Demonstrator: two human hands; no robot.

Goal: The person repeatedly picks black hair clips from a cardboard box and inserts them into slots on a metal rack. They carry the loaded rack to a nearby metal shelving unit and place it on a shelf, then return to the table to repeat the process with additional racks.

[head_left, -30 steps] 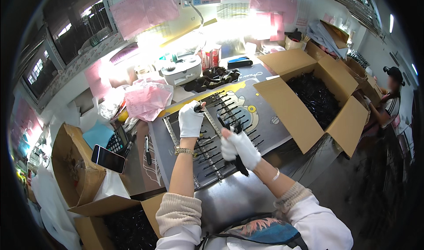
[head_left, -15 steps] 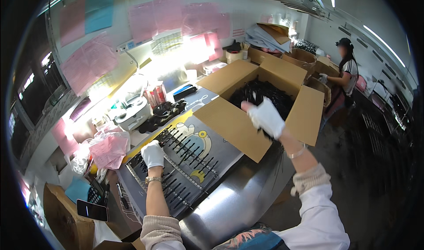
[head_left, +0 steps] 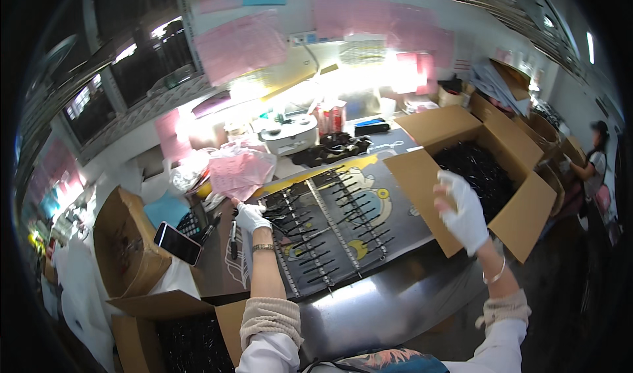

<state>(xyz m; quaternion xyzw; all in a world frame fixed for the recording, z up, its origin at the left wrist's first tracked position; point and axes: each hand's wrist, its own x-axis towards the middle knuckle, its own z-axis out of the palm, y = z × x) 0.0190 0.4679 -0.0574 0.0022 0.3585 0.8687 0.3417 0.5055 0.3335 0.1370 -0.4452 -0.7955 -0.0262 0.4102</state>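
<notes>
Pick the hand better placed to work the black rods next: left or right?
Left, most likely. The left hand is by the left side of the rod rack, close to its black rods; the right hand is off to the right, by the open cardboard box.

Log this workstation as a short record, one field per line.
Left hand: white glove, at the left side of the rack; grip unclear
Right hand: white glove, raised by the large open box, fingers parted, nothing visible in it
Rack: pale strips with rows of thin black rods, on a grey printed mat
Large open box contents: black pieces, heaped
Left side: phone beside a calculator
Far right: another person near cardboard boxes
</notes>
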